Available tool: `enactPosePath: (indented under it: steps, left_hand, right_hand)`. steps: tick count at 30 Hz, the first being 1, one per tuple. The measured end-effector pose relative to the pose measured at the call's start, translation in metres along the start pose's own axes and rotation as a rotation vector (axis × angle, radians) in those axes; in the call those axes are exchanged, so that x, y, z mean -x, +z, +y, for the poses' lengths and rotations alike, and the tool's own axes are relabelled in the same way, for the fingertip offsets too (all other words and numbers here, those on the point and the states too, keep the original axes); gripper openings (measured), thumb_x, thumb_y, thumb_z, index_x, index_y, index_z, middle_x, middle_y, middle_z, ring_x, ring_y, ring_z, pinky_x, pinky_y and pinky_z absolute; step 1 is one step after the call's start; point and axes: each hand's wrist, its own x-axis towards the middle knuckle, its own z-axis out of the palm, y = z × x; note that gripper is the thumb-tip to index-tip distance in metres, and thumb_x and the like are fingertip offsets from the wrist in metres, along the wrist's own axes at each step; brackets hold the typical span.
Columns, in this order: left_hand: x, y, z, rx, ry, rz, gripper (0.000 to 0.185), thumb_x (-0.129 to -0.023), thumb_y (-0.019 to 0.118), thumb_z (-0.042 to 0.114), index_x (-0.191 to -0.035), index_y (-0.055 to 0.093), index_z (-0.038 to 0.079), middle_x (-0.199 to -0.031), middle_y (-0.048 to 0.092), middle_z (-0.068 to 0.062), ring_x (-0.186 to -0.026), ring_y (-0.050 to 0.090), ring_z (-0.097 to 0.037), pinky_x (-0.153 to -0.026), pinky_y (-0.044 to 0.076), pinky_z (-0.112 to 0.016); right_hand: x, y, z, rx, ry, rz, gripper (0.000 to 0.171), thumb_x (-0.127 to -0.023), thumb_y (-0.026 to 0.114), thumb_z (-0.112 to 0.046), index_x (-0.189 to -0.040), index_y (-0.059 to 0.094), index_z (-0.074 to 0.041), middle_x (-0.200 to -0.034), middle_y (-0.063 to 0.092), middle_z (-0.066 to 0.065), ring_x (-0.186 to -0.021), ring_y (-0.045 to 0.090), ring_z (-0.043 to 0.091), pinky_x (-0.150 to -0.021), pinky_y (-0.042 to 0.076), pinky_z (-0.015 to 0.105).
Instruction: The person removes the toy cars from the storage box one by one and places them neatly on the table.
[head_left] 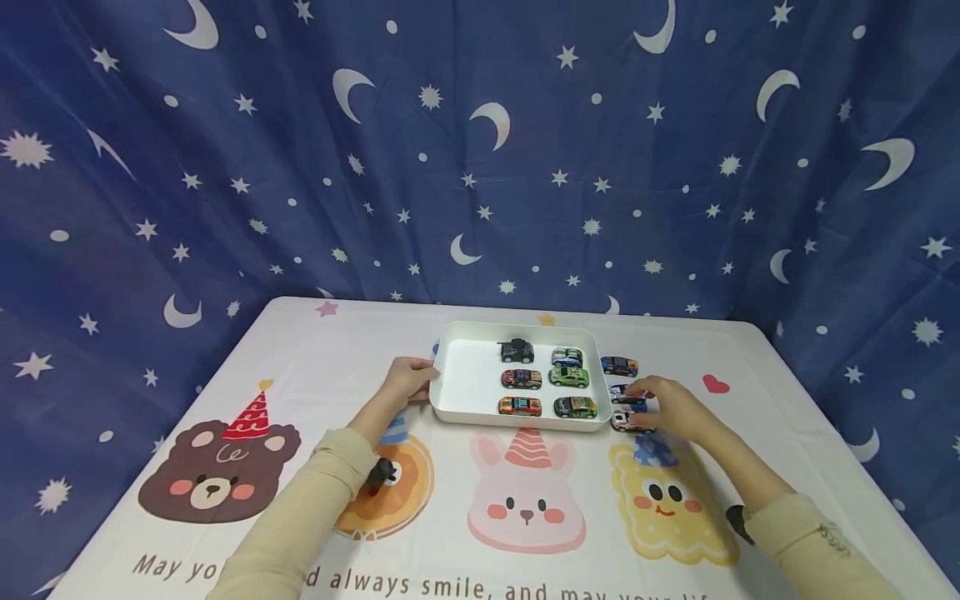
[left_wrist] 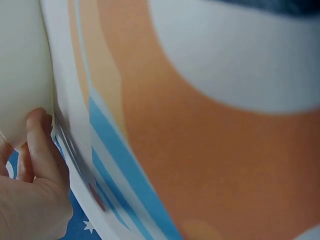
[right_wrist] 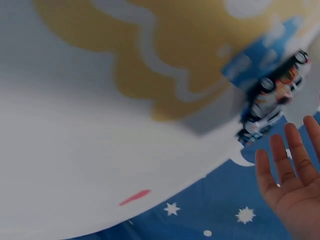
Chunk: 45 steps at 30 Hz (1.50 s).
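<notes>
1. Head view: the left hand [head_left: 407, 380] rests against the left wall of the white tray [head_left: 457, 383], fingers laid on its rim, which looks like a steadying hold so the tray does not slide. Six toy cars stand inside it in two neat columns, among them a dark car [head_left: 517, 351] at the back and a green car [head_left: 569, 377] in the middle, all to the tray's right half. The right hand [head_left: 670, 408] reaches over the cars parked just outside the tray's right wall, its fingers relaxed and spread above a white car [head_left: 625, 422]; I judge it hovers or barely touches, with nothing gripped. A blue car [head_left: 619, 366] sits further back in that outside row.

2. Left wrist view: the fingers [left_wrist: 42, 145] are straight and pressed flat on the tray's pale wall [left_wrist: 22, 75], not wrapped round it. The printed cloth fills the rest of the view.

3. Right wrist view: the open palm and straight fingers [right_wrist: 287, 165] sit near the white car [right_wrist: 274, 100], apart from it.

4. Surface and room: the table [head_left: 315, 367] wears a white cloth with a bear, a rabbit and a yellow figure printed on it; a blue curtain [head_left: 225, 167] with moons and stars hangs behind.
</notes>
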Motion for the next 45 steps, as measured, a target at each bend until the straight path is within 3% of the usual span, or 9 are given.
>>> enactPosePath:
  steps: [7,24,33,45]
  left_hand:
    - [0.000,0.000,-0.003,0.024,0.009,-0.005,0.038,-0.088,0.060,0.009,-0.124,0.057,-0.003,-0.108,0.066,-0.018,-0.061,0.059,-0.004,-0.055,0.056,-0.017]
    - [0.002,0.001,0.001,0.018,0.001,0.005,0.037,-0.088,0.060,0.009,-0.124,0.058,-0.002,-0.115,0.063,-0.021,-0.066,0.060,-0.006,-0.058,0.058,-0.019]
    - [0.004,0.000,0.001,0.013,0.002,0.001,0.036,-0.089,0.059,0.010,-0.123,0.058,-0.002,-0.113,0.064,-0.019,-0.064,0.059,-0.004,-0.058,0.057,-0.017]
    - [0.004,0.000,-0.002,0.004,0.004,0.015,0.035,-0.088,0.060,0.011,-0.122,0.060,0.000,-0.111,0.065,-0.016,-0.066,0.059,-0.004,-0.057,0.056,-0.017]
  right_hand:
    - [-0.015,-0.013,-0.012,0.003,-0.037,0.022,0.038,-0.077,0.077,-0.013,-0.107,0.064,0.004,-0.103,0.066,0.019,-0.095,0.059,0.036,-0.085,0.053,0.052]
    - [-0.064,-0.028,-0.048,0.043,-0.097,-0.063,0.037,-0.080,0.073,-0.009,-0.113,0.062,0.005,-0.109,0.065,0.022,-0.101,0.059,0.037,-0.086,0.054,0.046]
    - [-0.088,-0.023,-0.059,0.051,-0.058,-0.138,0.039,-0.081,0.073,-0.013,-0.117,0.062,0.000,-0.113,0.064,0.019,-0.107,0.057,0.038,-0.088,0.053,0.046]
    - [-0.118,-0.015,-0.066,0.054,-0.100,-0.167,0.039,-0.083,0.070,-0.011,-0.119,0.060,0.001,-0.113,0.062,0.021,-0.104,0.059,0.036,-0.088,0.054,0.044]
